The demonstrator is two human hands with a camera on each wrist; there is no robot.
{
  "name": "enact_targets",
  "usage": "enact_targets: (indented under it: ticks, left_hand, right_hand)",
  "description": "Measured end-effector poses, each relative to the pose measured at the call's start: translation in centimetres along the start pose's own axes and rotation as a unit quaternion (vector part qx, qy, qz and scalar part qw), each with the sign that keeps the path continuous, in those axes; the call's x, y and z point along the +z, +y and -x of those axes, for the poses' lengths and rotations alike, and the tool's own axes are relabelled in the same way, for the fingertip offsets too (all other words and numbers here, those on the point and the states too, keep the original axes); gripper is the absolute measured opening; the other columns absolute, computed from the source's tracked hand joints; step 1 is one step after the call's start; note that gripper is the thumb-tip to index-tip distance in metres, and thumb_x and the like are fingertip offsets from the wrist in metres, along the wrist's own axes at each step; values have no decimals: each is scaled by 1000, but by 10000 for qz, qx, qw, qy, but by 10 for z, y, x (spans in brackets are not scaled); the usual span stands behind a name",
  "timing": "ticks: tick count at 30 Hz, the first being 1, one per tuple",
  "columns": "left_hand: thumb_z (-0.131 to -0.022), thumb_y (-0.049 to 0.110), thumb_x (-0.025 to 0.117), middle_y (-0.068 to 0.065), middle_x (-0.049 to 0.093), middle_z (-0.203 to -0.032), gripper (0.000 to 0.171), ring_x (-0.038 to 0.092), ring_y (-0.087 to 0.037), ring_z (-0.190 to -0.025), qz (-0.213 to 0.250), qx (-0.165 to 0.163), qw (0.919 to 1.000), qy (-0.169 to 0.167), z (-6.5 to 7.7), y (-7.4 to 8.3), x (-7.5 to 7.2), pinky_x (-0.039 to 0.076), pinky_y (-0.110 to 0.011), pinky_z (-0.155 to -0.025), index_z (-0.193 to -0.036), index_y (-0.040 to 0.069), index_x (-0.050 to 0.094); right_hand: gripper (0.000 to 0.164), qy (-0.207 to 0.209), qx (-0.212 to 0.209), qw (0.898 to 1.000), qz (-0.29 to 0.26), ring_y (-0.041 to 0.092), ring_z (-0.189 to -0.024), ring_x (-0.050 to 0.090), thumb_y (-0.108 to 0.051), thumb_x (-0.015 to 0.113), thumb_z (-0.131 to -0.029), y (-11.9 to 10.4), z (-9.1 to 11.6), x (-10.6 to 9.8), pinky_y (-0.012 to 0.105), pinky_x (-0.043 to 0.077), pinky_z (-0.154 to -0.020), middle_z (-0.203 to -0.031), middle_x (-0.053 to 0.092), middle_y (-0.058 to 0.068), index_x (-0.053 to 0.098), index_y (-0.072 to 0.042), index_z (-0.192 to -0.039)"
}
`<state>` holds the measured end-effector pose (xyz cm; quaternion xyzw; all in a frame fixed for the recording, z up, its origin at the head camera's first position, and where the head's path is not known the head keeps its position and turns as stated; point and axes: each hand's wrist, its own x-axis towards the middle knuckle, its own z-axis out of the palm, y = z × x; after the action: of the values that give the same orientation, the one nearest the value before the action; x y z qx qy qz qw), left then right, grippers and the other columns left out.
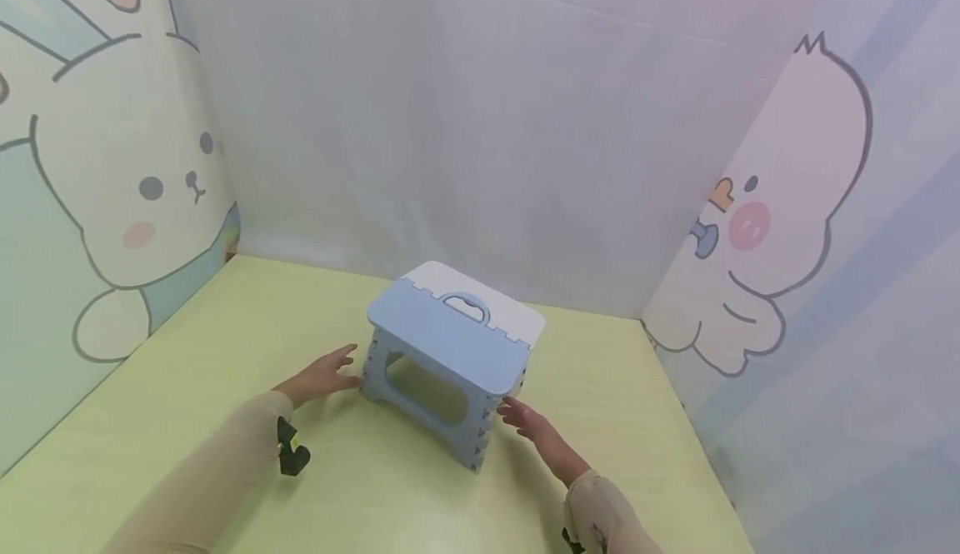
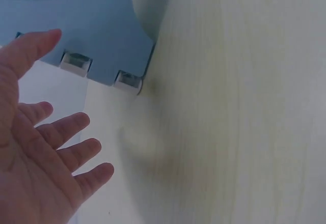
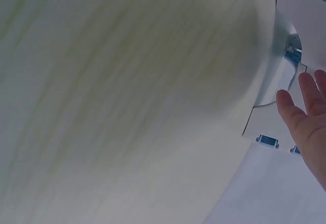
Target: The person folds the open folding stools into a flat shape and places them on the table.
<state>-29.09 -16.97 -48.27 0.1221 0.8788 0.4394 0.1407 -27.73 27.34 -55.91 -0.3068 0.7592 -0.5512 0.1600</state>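
A blue and white folding step stool [image 1: 442, 333] stands unfolded on the table, its blue half toward me and a handle loop in the middle of its top. My left hand [image 1: 321, 376] is beside the stool's left legs, fingers spread and relaxed. In the left wrist view that hand [image 2: 41, 147] has its palm up to the camera, thumb close to the blue leg panel [image 2: 112, 35]; contact is unclear. At the right front corner, my right hand [image 1: 534, 427] reaches with extended fingers near the side. The right wrist view shows its fingers [image 3: 291, 109] by the white leg panel [image 3: 270, 124].
The pale yellow wood-grain table [image 1: 360, 496] extends around the stool. A hanging cloth [image 1: 450, 137] stands behind it, with a printed rabbit [image 1: 150, 162] at left and a printed chick [image 1: 795, 187] at right. Dark wrist devices [image 1: 291, 447] sit at both sleeves.
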Motion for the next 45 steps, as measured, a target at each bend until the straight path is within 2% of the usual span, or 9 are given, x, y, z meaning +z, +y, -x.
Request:
enact_targets:
  ticks: [1,4,7,10,20,26,33,37,45]
  left_hand:
    - [-90,24,66,-41,33,-139,82,31,-55,-128,44,-10,10000,-2,-1,0,2,29,-64,-103,-144,-14,18]
    - [-89,24,67,-40,34,-139,81,33,-55,-128,147,58,9999,-16,-4,1,7,30,-64,-102,-144,-13,19]
    - [-89,24,68,-39,36,-139,79,33,-54,-128,198,208,9996,10,-6,4,9,31,-64,-101,-144,-12,23]
    - [-89,22,67,-37,38,-139,75,33,-53,-129,224,370,9991,40,-9,5,12,31,-64,-102,-143,-11,28]
    - [-85,17,67,-34,44,-136,61,37,-52,-127,55,533,9986,24,-13,5,24,33,-61,-102,-132,-13,43]
    - [-84,14,66,-33,53,-126,53,49,-49,-118,-137,602,9981,68,-12,9,23,40,-58,-97,-124,-15,48]
    - [-85,13,66,-35,51,-127,55,47,-51,-119,-174,543,9984,22,-13,12,23,40,-57,-98,-126,-17,45]
    - [-84,11,65,-36,51,-126,55,49,-51,-117,-107,435,9990,-20,-12,15,25,43,-56,-96,-125,-19,44]
    - [-87,13,63,-34,56,-121,47,55,-47,-111,-240,314,9992,-52,-10,22,28,47,-53,-92,-119,-19,52]
  right_hand:
    - [76,-37,118,9999,-32,36,-123,50,-61,20,-97,-1,-1,2,52,42,-95,-139,49,19,29,-7,-150]
    - [78,105,703,9962,504,49,-124,43,-54,29,-100,-61,4,22,58,36,-101,-138,42,33,25,10,-145]
    - [66,272,1063,9911,755,49,-122,45,-36,45,-101,-102,2,34,55,39,-100,-135,45,34,29,14,-142]
    - [62,447,1178,9871,983,47,-122,47,-23,57,-97,-119,-2,42,56,39,-100,-135,47,32,33,14,-140]
    - [69,700,1120,9806,1448,47,-118,51,-29,65,-87,-100,-7,48,56,41,-98,-132,52,28,40,8,-140]
    - [62,612,1126,9778,1660,41,-118,53,-28,62,-86,-96,-11,43,53,43,-98,-132,54,23,47,7,-135]
    - [53,586,1076,9706,2073,38,-115,56,-25,57,-80,-97,-17,34,51,46,-93,-123,62,19,59,4,-125]
    - [48,534,1137,9741,1878,39,-112,58,-20,57,-80,-107,-16,25,50,48,-91,-119,64,21,61,6,-119]
    - [46,785,1657,9745,1289,29,-106,61,-18,60,-80,-96,-21,4,47,48,-92,-115,66,17,62,7,-118]
